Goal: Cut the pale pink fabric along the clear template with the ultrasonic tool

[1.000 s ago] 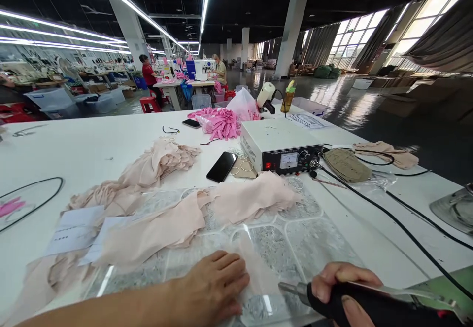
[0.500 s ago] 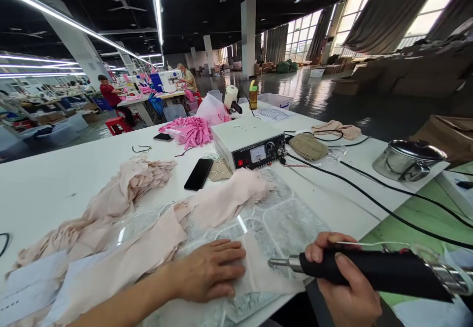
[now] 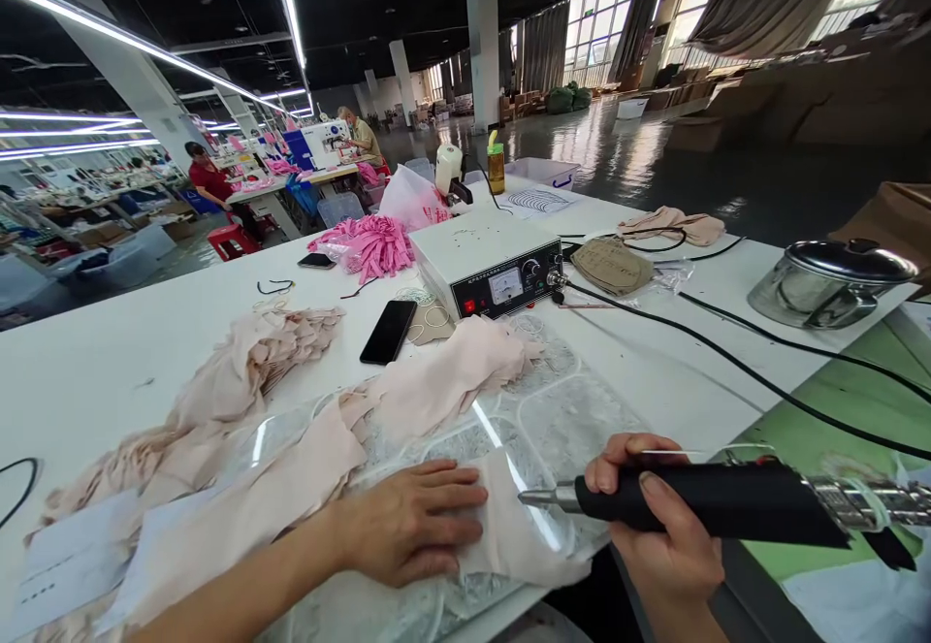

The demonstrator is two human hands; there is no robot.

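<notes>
My left hand (image 3: 411, 522) lies flat, fingers out, on a pale pink fabric piece (image 3: 509, 536) that rests on a clear plastic sheet (image 3: 553, 410) at the table's near edge. My right hand (image 3: 665, 536) is wrapped around a black handheld tool (image 3: 713, 502) whose metal tip (image 3: 538, 498) points left, just above the fabric and close to my left fingertips. A cable (image 3: 727, 362) runs back toward a white control box (image 3: 491, 270) with a meter and knobs.
Heaps of pale pink fabric pieces (image 3: 254, 362) lie to the left, a black phone (image 3: 389, 331) beside the box. Pink bundles (image 3: 368, 245), a bottle (image 3: 496, 163) and a metal pot (image 3: 829, 284) stand farther off. People work at sewing tables behind.
The view has swung right and the pot has come into sight. My right hand with the tool has risen and come forward, its tip nearer my left fingers. The left hand stays on the fabric.
</notes>
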